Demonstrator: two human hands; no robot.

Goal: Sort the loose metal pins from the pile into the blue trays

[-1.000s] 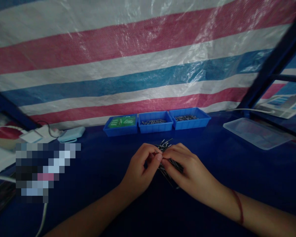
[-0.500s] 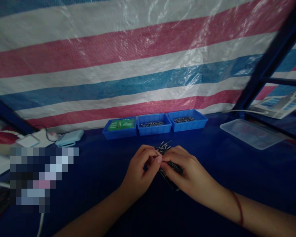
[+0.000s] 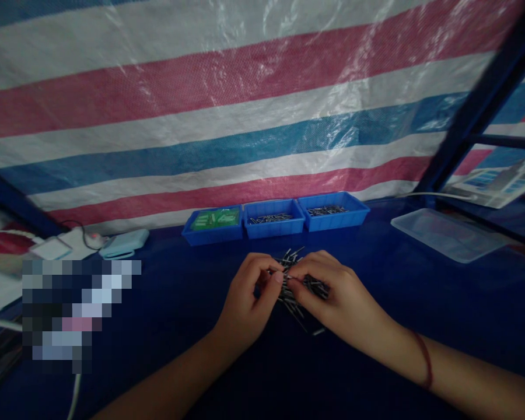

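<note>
The left hand [image 3: 251, 294] and right hand [image 3: 336, 286] nearly meet, fingertips pinching a small piece [image 3: 289, 277] too blurred to identify, partly hiding a loose pile of thin dark-and-silvery rods [image 3: 292, 298] under them. Beyond them stand three blue plastic bins [image 3: 275, 228], the leftmost holding a green packet [image 3: 216, 219], the others similar slender pieces [image 3: 328, 210]. Beneath lies a dark blue desk [image 3: 179, 286]; behind hangs striped red-white-blue plastic sheeting [image 3: 227, 76].

Left hand [image 3: 250, 297]: 1, bare, slim fingers
Left thumbnail [image 3: 279, 277]: 1, rounded, finer detail too small to tell
Right hand [image 3: 339, 289]: 1, bare, slim fingers
Left forearm [image 3: 179, 361]: 1, bare as far as the lower edge of view, slender
Right forearm [image 3: 476, 376]: 1, bare as far as the right edge of view
Bracelet [image 3: 426, 363]: 1, dark red, narrow, cord-like, around the right forearm near the hand
</note>
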